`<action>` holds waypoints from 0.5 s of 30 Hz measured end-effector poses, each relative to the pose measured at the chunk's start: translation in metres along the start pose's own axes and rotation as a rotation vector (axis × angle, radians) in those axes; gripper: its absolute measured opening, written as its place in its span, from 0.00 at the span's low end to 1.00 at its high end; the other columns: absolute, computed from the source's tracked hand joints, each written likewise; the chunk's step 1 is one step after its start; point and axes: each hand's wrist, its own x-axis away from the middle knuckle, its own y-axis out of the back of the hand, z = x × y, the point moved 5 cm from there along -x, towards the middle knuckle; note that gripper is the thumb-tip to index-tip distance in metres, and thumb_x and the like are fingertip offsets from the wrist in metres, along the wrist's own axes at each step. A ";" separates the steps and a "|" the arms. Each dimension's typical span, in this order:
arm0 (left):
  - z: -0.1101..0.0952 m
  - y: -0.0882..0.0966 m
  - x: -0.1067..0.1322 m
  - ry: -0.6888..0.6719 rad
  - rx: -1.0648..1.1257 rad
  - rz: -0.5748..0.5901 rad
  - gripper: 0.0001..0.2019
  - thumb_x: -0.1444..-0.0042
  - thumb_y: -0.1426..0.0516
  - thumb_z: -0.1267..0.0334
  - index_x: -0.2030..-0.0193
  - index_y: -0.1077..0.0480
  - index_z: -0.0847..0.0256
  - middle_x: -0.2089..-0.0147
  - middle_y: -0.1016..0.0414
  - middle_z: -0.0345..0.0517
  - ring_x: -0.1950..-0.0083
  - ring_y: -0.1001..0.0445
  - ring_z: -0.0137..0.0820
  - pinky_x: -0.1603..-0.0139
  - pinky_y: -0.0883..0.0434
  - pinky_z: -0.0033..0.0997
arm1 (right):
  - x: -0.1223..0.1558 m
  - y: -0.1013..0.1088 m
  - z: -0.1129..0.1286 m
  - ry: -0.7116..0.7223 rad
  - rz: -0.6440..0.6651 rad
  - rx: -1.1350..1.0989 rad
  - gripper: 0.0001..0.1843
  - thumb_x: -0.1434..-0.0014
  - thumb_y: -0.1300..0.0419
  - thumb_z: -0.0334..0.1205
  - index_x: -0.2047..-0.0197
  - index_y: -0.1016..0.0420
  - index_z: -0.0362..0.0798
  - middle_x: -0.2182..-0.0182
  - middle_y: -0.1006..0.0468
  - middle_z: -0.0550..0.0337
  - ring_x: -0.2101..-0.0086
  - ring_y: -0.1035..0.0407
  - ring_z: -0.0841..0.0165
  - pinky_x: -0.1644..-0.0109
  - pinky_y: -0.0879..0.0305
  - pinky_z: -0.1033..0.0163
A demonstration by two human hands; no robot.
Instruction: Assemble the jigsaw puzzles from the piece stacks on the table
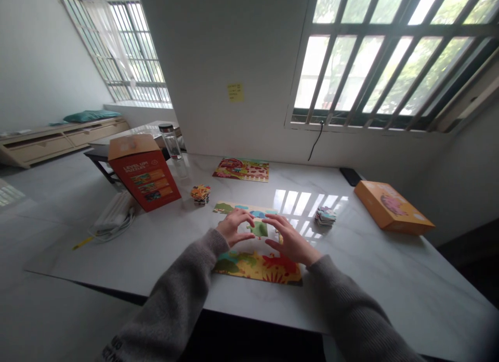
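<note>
A partly assembled jigsaw puzzle (241, 267) lies on the table, its lower rows showing yellow, green and red shapes. Inside it, a green puzzle piece (259, 229) sits between my two hands. My left hand (235, 228) is at the piece's left side, thumb and fingers apart and curved. On the other side, my right hand (291, 241) has its thumb and fingers spread too, over the puzzle's right part, which it partly hides. The fingertips of both hands are close to the piece; whether any touch it I cannot tell.
Stacks of puzzle pieces stand at left (201, 194) and right (325, 216). Behind lies a farm-picture puzzle (241, 170). A red box (150, 177), a glass bottle (171, 143) and a power strip (115, 214) are left; an orange box (392, 207) and a black phone (350, 177) right.
</note>
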 end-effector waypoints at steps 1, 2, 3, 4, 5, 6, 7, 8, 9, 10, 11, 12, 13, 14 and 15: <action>-0.004 -0.003 -0.004 -0.007 0.003 0.003 0.13 0.48 0.31 0.54 0.60 0.26 0.57 0.51 0.23 0.48 0.48 0.28 0.42 0.42 0.34 0.44 | 0.000 0.002 -0.001 0.006 -0.012 -0.012 0.29 0.36 0.37 0.40 0.34 0.38 0.57 0.37 0.34 0.50 0.38 0.38 0.57 0.36 0.36 0.44; -0.007 -0.006 -0.007 -0.011 0.007 0.013 0.13 0.48 0.31 0.54 0.60 0.26 0.57 0.51 0.23 0.48 0.48 0.28 0.41 0.42 0.34 0.44 | 0.001 0.004 -0.003 0.015 -0.025 -0.025 0.28 0.36 0.38 0.39 0.35 0.37 0.57 0.39 0.32 0.50 0.40 0.37 0.57 0.37 0.34 0.46; -0.009 -0.009 -0.011 -0.015 0.011 0.028 0.14 0.48 0.31 0.54 0.60 0.26 0.57 0.52 0.23 0.48 0.48 0.28 0.41 0.42 0.33 0.43 | 0.002 0.007 -0.006 0.023 -0.039 -0.037 0.25 0.35 0.38 0.39 0.36 0.35 0.57 0.41 0.30 0.50 0.41 0.35 0.58 0.38 0.33 0.47; -0.011 -0.011 -0.015 -0.018 0.014 0.042 0.13 0.48 0.31 0.54 0.60 0.26 0.57 0.52 0.23 0.48 0.48 0.28 0.41 0.43 0.33 0.43 | 0.002 0.010 -0.008 0.029 -0.048 -0.048 0.24 0.35 0.38 0.39 0.37 0.34 0.57 0.43 0.28 0.51 0.43 0.34 0.59 0.39 0.32 0.48; -0.013 -0.013 -0.018 -0.022 0.014 0.055 0.13 0.48 0.31 0.55 0.60 0.26 0.57 0.52 0.24 0.48 0.48 0.28 0.41 0.43 0.32 0.42 | 0.002 0.013 -0.010 0.030 -0.051 -0.056 0.23 0.35 0.38 0.39 0.38 0.32 0.56 0.45 0.27 0.51 0.44 0.33 0.59 0.40 0.32 0.48; -0.014 -0.015 -0.021 -0.028 0.010 0.062 0.13 0.48 0.31 0.55 0.60 0.26 0.57 0.52 0.24 0.48 0.48 0.29 0.41 0.43 0.32 0.42 | 0.003 0.016 -0.012 0.026 -0.053 -0.063 0.23 0.36 0.37 0.40 0.38 0.32 0.56 0.45 0.27 0.51 0.44 0.33 0.59 0.40 0.31 0.48; -0.015 -0.016 -0.024 -0.036 0.005 0.064 0.13 0.48 0.31 0.55 0.60 0.26 0.57 0.52 0.24 0.48 0.48 0.29 0.41 0.43 0.33 0.43 | 0.003 0.019 -0.013 0.018 -0.056 -0.069 0.23 0.37 0.36 0.41 0.39 0.31 0.56 0.45 0.27 0.50 0.44 0.33 0.58 0.40 0.32 0.48; -0.016 -0.017 -0.027 -0.045 -0.003 0.065 0.13 0.48 0.31 0.56 0.60 0.26 0.58 0.52 0.24 0.48 0.48 0.29 0.41 0.42 0.33 0.43 | 0.003 0.023 -0.015 0.010 -0.061 -0.074 0.23 0.37 0.35 0.42 0.39 0.30 0.55 0.45 0.27 0.50 0.44 0.33 0.58 0.39 0.32 0.48; -0.017 -0.018 -0.031 -0.050 -0.013 0.067 0.13 0.48 0.31 0.56 0.61 0.26 0.58 0.52 0.24 0.48 0.48 0.29 0.41 0.42 0.33 0.43 | 0.003 0.026 -0.016 0.001 -0.067 -0.078 0.23 0.37 0.35 0.43 0.40 0.29 0.55 0.44 0.28 0.50 0.44 0.32 0.58 0.39 0.32 0.48; -0.018 -0.019 -0.035 -0.052 -0.026 0.069 0.13 0.48 0.31 0.56 0.61 0.26 0.57 0.52 0.24 0.48 0.49 0.30 0.41 0.42 0.33 0.43 | 0.004 0.030 -0.017 -0.009 -0.075 -0.082 0.21 0.37 0.36 0.44 0.41 0.28 0.55 0.44 0.27 0.50 0.44 0.32 0.58 0.39 0.32 0.48; -0.020 -0.021 -0.039 -0.049 -0.041 0.075 0.13 0.47 0.31 0.56 0.60 0.26 0.57 0.52 0.24 0.47 0.49 0.30 0.41 0.42 0.33 0.43 | 0.004 0.033 -0.020 -0.022 -0.081 -0.087 0.19 0.36 0.36 0.44 0.42 0.28 0.55 0.44 0.27 0.50 0.44 0.32 0.58 0.39 0.32 0.48; -0.021 -0.022 -0.044 -0.042 -0.060 0.082 0.13 0.46 0.32 0.55 0.59 0.26 0.57 0.52 0.24 0.47 0.48 0.30 0.41 0.42 0.33 0.43 | 0.005 0.037 -0.023 -0.036 -0.086 -0.093 0.18 0.36 0.37 0.44 0.42 0.27 0.55 0.44 0.27 0.50 0.44 0.32 0.58 0.39 0.33 0.49; -0.023 -0.025 -0.049 -0.030 -0.083 0.089 0.13 0.46 0.33 0.55 0.57 0.26 0.56 0.51 0.24 0.47 0.48 0.30 0.41 0.42 0.32 0.43 | 0.006 0.039 -0.027 -0.055 -0.090 -0.099 0.18 0.35 0.38 0.44 0.42 0.27 0.56 0.44 0.27 0.51 0.44 0.32 0.58 0.39 0.33 0.49; -0.025 -0.028 -0.055 -0.013 -0.110 0.095 0.14 0.44 0.34 0.56 0.54 0.26 0.56 0.50 0.24 0.48 0.47 0.30 0.41 0.42 0.32 0.43 | 0.007 0.041 -0.033 -0.076 -0.099 -0.104 0.19 0.35 0.38 0.44 0.42 0.28 0.56 0.44 0.27 0.51 0.44 0.32 0.59 0.38 0.34 0.49; -0.026 -0.031 -0.060 0.011 -0.140 0.099 0.15 0.42 0.36 0.56 0.50 0.27 0.56 0.48 0.25 0.49 0.46 0.30 0.42 0.41 0.32 0.43 | 0.009 0.043 -0.040 -0.100 -0.113 -0.103 0.19 0.35 0.39 0.44 0.41 0.28 0.56 0.44 0.27 0.51 0.44 0.32 0.59 0.38 0.34 0.49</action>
